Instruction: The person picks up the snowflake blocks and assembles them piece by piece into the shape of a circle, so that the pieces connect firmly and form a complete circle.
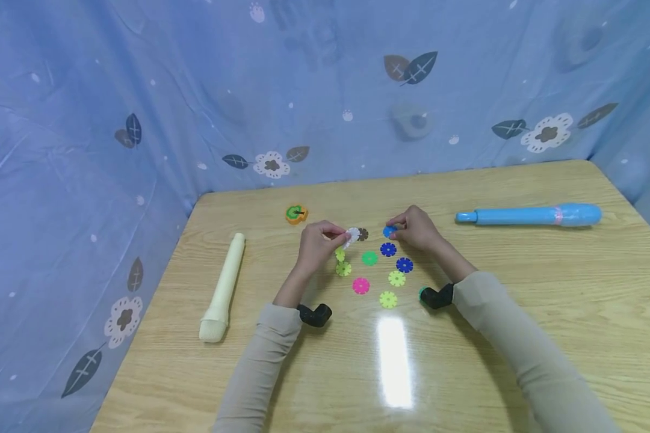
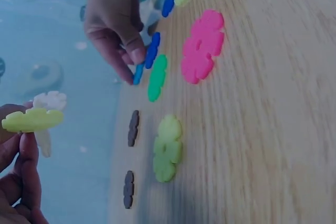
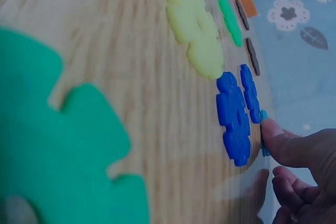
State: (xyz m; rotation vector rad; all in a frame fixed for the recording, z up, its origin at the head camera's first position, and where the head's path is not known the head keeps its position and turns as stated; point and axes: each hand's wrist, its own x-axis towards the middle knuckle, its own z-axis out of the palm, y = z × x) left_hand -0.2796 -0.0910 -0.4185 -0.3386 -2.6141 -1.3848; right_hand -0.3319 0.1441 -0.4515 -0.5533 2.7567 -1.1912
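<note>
Up off the table, my left hand (image 1: 316, 245) pinches a few joined notched snowflake discs: a white disc (image 1: 353, 233) and a yellow-green disc (image 2: 32, 120) set at an angle to it. My right hand (image 1: 419, 230) pinches a light blue snowflake disc (image 1: 389, 232) between thumb and finger, low at the tabletop. Two dark blue discs (image 1: 388, 249) lie just in front of that hand. A brown disc (image 1: 363, 234) lies between the hands, with a second brown one (image 2: 128, 189) showing in the left wrist view. Nearer lie a green disc (image 1: 369, 258) and a pink disc (image 1: 360, 285).
More yellow-green discs (image 1: 388, 299) lie on the wooden table (image 1: 466, 373). A teal disc (image 3: 68, 129) sits under the right wrist camera. A cream microphone-shaped stick (image 1: 224, 285) lies left, a blue one (image 1: 531, 215) right. An orange-and-green tree-shaped piece (image 1: 296, 214) stands behind. Blue curtain (image 1: 330, 90) surrounds the table.
</note>
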